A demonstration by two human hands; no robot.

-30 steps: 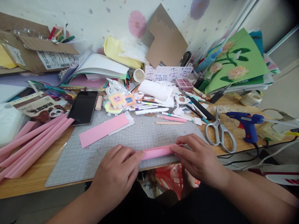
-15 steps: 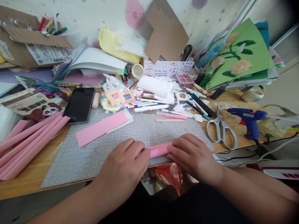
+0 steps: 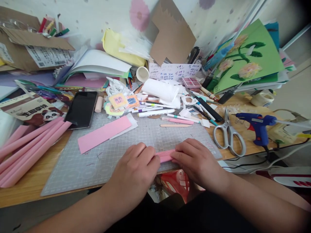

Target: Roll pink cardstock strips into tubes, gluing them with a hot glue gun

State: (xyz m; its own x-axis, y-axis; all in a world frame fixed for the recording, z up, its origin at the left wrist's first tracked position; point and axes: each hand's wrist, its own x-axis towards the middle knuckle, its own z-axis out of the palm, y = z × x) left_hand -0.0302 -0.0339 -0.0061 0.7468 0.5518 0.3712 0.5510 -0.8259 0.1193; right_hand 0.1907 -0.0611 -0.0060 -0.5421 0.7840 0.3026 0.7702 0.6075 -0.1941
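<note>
A short roll of pink paper (image 3: 166, 156) lies at the front edge of the grey cutting mat (image 3: 70, 168). My left hand (image 3: 138, 168) is closed round its left end, and the fingers of my right hand (image 3: 195, 160) grip its right end. Only the middle of the roll shows between the hands; its ends are hidden under the fingers. Beyond my left hand, a flat pink paper strip (image 3: 104, 134) rests on the mat, partly over a white sheet (image 3: 132, 124). Several long pink paper rolls (image 3: 36, 152) lie bundled at the left.
Silver scissors (image 3: 228, 134) and a blue glue gun (image 3: 259, 124) lie to the right. A black phone (image 3: 82, 109) sits at the mat's back left. Pens, paper scraps and a wooden stick (image 3: 176, 125) clutter the back. A cardboard box (image 3: 34, 42) stands far left.
My hands have drawn slightly closer together, so less of the pink roll shows between them. My left hand has shifted a little to the right. The surrounding things remain in place.
</note>
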